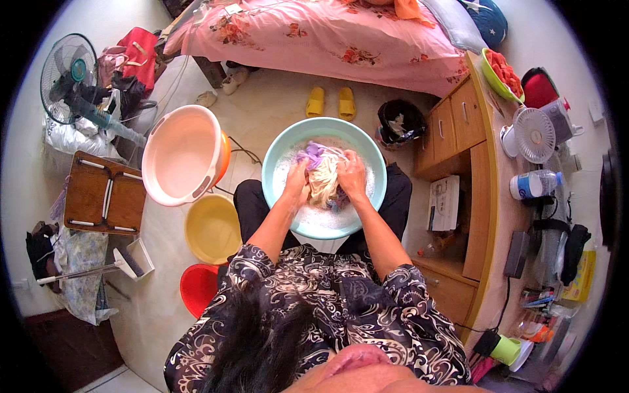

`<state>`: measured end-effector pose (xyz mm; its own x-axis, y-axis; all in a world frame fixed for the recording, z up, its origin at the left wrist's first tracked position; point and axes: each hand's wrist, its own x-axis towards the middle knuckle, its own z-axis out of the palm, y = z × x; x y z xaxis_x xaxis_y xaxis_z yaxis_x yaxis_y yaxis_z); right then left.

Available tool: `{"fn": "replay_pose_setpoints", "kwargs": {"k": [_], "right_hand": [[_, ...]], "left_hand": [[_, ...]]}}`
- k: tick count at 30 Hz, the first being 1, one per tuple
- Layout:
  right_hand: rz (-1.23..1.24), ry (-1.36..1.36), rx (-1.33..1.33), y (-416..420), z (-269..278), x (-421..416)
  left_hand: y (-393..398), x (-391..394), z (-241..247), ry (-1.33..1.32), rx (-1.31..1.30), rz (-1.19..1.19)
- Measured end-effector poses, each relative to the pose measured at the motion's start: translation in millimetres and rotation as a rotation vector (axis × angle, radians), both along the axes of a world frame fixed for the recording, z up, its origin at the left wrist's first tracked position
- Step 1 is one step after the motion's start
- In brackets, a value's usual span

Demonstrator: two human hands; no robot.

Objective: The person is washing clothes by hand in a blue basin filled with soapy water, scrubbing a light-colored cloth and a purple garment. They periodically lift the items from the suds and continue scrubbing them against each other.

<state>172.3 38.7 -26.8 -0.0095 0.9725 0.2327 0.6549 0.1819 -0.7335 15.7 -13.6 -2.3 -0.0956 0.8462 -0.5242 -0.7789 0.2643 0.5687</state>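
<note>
Between my knees stands a light turquoise plastic basin (269, 147) holding sudsy water (327, 219). A bundle of wet cloth lies in it, with a cream cloth (323, 182) on top and a lilac cloth (316, 151) at its upper left. My left hand (297, 181) grips the bundle's left side, near where the lilac and cream parts meet. On the right side, my right hand (352, 173) grips the cream cloth with bent fingers. Some darker cloth (339, 200) shows low in the bundle, partly under water and foam.
To the left are a pale pink basin (182, 157), a yellow basin (212, 228) and a red basin (196, 290). Yellow slippers (316, 102) lie beyond my basin. A lined trash bin (400, 123) stands near the wooden desk (479, 162) at right. A floral-covered bed (314, 39) is ahead.
</note>
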Motion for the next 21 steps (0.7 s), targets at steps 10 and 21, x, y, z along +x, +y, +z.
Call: {"fn": "replay_pose_setpoints", "kwargs": {"k": [10,21], "right_hand": [[0.295,0.162,0.049,-67,67,-72],[0.273,0.065,0.232,-64,68,-70]], "left_hand": [[7,-18,-95,-0.228,0.137,0.022],[-1,-13,-60,-0.216,0.040,-0.056]]}}
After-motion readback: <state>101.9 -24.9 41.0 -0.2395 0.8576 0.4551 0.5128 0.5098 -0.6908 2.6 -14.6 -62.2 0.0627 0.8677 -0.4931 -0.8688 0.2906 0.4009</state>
